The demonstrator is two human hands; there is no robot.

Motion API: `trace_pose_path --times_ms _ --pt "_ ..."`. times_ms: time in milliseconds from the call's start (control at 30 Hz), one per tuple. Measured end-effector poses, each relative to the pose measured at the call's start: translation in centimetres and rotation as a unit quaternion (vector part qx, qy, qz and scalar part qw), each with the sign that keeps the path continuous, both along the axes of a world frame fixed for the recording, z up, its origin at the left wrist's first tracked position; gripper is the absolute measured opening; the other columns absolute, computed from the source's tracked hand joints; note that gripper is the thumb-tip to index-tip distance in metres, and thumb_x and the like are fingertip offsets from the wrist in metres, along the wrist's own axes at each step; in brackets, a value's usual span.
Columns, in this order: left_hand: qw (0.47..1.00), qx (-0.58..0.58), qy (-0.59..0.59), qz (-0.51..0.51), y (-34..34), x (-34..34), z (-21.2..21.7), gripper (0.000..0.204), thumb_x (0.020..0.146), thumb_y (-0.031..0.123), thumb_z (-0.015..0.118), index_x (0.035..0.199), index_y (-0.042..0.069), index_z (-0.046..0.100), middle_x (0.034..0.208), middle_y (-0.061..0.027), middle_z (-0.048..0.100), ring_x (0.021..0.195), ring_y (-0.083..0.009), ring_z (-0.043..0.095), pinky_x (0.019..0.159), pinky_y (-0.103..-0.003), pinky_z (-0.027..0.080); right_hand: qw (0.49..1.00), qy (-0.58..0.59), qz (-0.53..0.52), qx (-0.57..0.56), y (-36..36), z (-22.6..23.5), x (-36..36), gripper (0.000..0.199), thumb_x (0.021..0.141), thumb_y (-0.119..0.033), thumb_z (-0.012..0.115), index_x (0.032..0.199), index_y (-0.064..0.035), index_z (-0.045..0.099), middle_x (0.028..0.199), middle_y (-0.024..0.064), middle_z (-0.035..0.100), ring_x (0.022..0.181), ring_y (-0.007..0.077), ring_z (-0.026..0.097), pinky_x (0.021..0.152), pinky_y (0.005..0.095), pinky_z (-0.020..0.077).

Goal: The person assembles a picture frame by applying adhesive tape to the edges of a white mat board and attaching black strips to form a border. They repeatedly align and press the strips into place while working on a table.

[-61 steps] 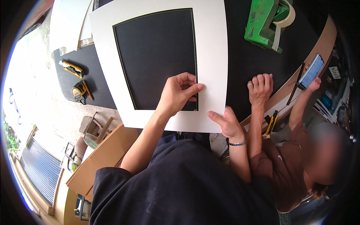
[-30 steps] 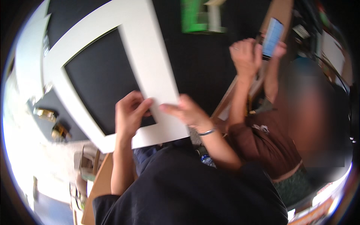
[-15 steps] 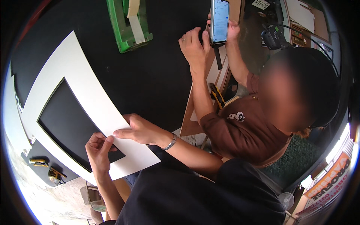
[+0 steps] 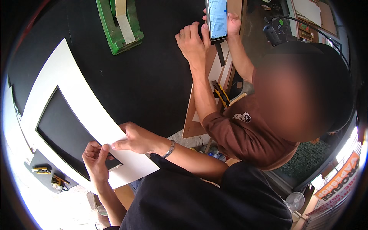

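Observation:
A white mat board (image 4: 74, 92) with a rectangular window cut in it is held tilted above the black tabletop (image 4: 153, 88). My left hand (image 4: 96, 163) reaches over the near part of the window, thumb and curled fingers pinching the board's inner edge. My right hand (image 4: 138, 138) grips the outer right edge, thumb on the white face and fingers underneath, partly hidden. The two thumbs almost meet across the narrow strip. Through the window a dark surface shows.
Beyond the board stands a green tape dispenser (image 4: 136, 37). On my right, a person in a brown shirt (image 4: 234, 134) holds a phone (image 4: 219, 23) over the table's edge. A yellow-black utility knife (image 4: 221, 94) lies by their arm. A tape measure (image 4: 58, 182) and yellow cutter (image 4: 41, 170) lie at left.
My hands and the board sit slightly further left and lower in the picture. The tape dispenser and phone appear shifted left and up as the view moves. Both grips stay the same.

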State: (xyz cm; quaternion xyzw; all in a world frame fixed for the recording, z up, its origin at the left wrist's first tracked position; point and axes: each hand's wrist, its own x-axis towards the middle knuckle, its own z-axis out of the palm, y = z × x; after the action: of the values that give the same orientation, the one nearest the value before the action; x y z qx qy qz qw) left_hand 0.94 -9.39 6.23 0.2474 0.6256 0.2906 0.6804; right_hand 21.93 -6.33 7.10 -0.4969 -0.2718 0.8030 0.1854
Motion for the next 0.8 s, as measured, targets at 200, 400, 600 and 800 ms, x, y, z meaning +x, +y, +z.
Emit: trace_pose_path --times_ms 200,400,600,800 --pt "1.000 0.020 0.020 0.008 -0.1 0.1 -0.3 0.009 0.094 0.010 0.072 0.095 0.003 0.065 0.080 -0.0022 0.070 0.064 -0.0062 0.063 0.055 -0.019 0.053 1.000 0.004 -0.020 0.009 -2.3 -0.7 0.0 0.028 0.086 -0.018 0.071 0.099 0.0062 0.069 0.088 0.0105 0.069 0.080 0.0136 0.060 0.076 0.0306 0.0499" --pt "1.000 -0.008 0.006 0.014 0.0 -0.1 -0.1 0.015 0.093 0.013 0.075 0.093 0.001 0.066 0.077 -0.0043 0.070 0.063 -0.0081 0.064 0.056 -0.022 0.056 1.000 0.006 0.019 0.004 -0.6 -0.1 0.0 0.027 0.086 -0.016 0.070 0.100 0.0070 0.069 0.087 0.0109 0.070 0.078 0.0131 0.061 0.074 0.0298 0.0509" --pt "1.000 -0.013 -0.010 0.008 -0.4 0.3 -0.1 0.016 0.092 0.013 0.076 0.093 0.001 0.065 0.076 -0.0049 0.069 0.062 -0.0083 0.064 0.056 -0.022 0.057 0.998 -0.020 -0.006 0.057 0.1 -1.2 -0.5 0.024 0.086 -0.016 0.069 0.095 0.0060 0.070 0.085 0.0132 0.072 0.074 0.0145 0.064 0.071 0.0327 0.0519" --pt "1.000 0.014 0.015 0.001 -0.4 -0.4 -0.2 0.012 0.092 0.011 0.075 0.092 0.002 0.066 0.077 -0.0027 0.069 0.063 -0.0071 0.063 0.056 -0.021 0.054 1.000 0.002 0.013 0.023 -2.0 -0.2 -0.2 0.035 0.088 -0.017 0.071 0.113 0.0065 0.067 0.101 0.0153 0.073 0.090 0.0171 0.065 0.085 0.0326 0.0516"
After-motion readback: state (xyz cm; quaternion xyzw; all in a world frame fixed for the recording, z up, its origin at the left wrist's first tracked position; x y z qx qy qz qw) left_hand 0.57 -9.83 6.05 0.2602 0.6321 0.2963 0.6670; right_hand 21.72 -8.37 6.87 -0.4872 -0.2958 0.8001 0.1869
